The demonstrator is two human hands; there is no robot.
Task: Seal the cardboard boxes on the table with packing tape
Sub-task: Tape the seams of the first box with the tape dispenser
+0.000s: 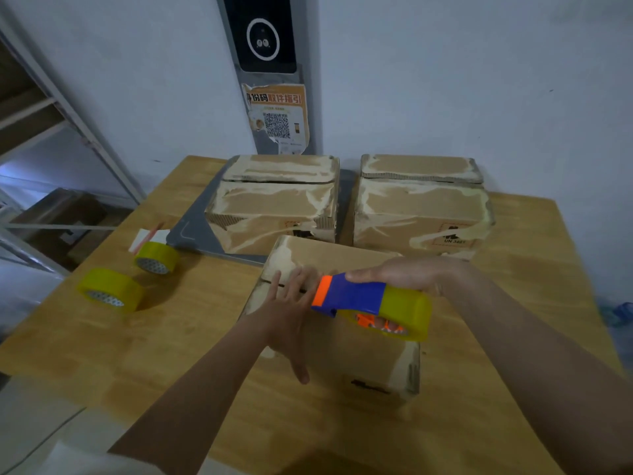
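The left hand [290, 315] lies flat with straight fingers on the near box [342, 337]. The right hand [404, 274] grips the tape gun [370, 305].

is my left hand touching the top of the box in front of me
Touching. The head view shows the left hand lying flat, fingers spread, on the near cardboard box's top flaps by the seam.

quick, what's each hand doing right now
Left hand: open, fingers straight, pressing flat on the near cardboard box.
Right hand: gripping the tape dispenser, held over that box.
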